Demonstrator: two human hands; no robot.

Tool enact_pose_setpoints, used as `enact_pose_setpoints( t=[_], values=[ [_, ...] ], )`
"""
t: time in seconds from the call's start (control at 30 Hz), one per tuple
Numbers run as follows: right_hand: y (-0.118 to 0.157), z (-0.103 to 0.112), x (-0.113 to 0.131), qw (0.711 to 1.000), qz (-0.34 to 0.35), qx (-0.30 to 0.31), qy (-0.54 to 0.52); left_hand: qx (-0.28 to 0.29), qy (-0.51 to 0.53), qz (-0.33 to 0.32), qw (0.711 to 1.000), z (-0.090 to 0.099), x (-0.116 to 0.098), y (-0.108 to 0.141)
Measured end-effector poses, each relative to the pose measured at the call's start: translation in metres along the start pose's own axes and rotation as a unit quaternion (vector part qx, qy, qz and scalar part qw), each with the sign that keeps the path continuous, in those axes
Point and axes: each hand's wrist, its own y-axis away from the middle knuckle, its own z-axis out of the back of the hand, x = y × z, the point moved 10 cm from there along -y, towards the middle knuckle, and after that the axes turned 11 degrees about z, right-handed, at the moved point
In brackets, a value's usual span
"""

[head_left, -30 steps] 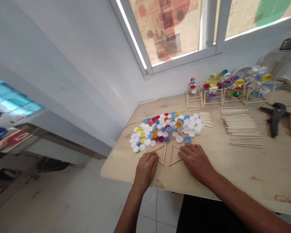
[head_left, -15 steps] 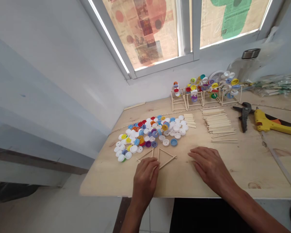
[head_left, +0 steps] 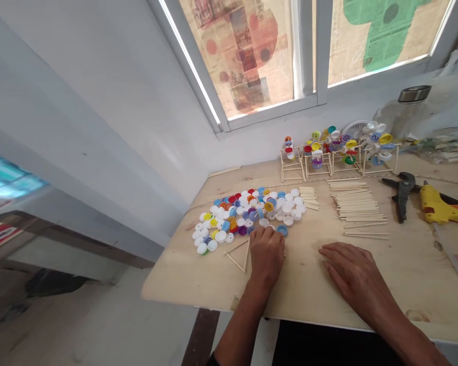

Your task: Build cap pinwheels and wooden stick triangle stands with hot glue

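Note:
A triangle of thin wooden sticks (head_left: 236, 255) lies flat on the wooden table (head_left: 175, 277). Just right of it, my left hand (head_left: 267, 251) is closed over the spot by the bottle caps, with its fingers curled down; a second stick shape is mostly hidden under it. My right hand (head_left: 351, 262) rests on the table further right, palm down with its fingers spread a little and nothing in it. Many coloured and white bottle caps (head_left: 221, 237) are spread beyond my left hand. Loose sticks (head_left: 356, 204) lie in rows beyond my right hand.
Several stick frames with cap wheels (head_left: 316, 155) stand at the back below the window. Black pliers (head_left: 403, 195) and a yellow glue gun (head_left: 435, 204) lie at the right. Behind them are a bottle (head_left: 414, 95) and a plastic bag of sticks (head_left: 450, 146).
My left hand has moved right, from the left triangle onto the right one, and now covers it. My right hand stays flat on the table. The view has shifted slightly.

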Motion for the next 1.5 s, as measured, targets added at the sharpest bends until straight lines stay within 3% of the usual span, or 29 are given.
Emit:
enact_pose_setpoints(
  t=[0.33, 0.7, 0.8, 0.93, 1.13, 1.5],
  values=[
    [-0.021, -0.007, 0.004, 1.000, 0.016, -0.007, 0.000, 0.015, -0.054, -0.018, 0.998, -0.023, -0.007, -0.012],
    [-0.033, -0.020, -0.001, 1.000, 0.009, 0.012, -0.018, 0.106, 0.040, -0.005, 0.994, -0.033, -0.014, -0.008],
    [-0.033, -0.026, -0.002, 1.000, 0.007, 0.014, -0.022, 0.087, 0.070, 0.005, 0.994, -0.026, -0.011, -0.010],
    [-0.029, -0.032, -0.006, 0.999, -0.001, 0.020, -0.028, -0.001, 0.097, 0.053, 0.994, -0.002, 0.008, -0.022],
    [-0.025, -0.034, -0.011, 0.999, -0.020, 0.019, -0.033, -0.096, 0.001, 0.124, 0.988, 0.026, 0.041, -0.038],
    [-0.023, -0.034, -0.011, 0.999, -0.025, 0.022, -0.039, -0.053, -0.091, 0.130, 0.986, 0.008, 0.052, -0.057]
  ],
)
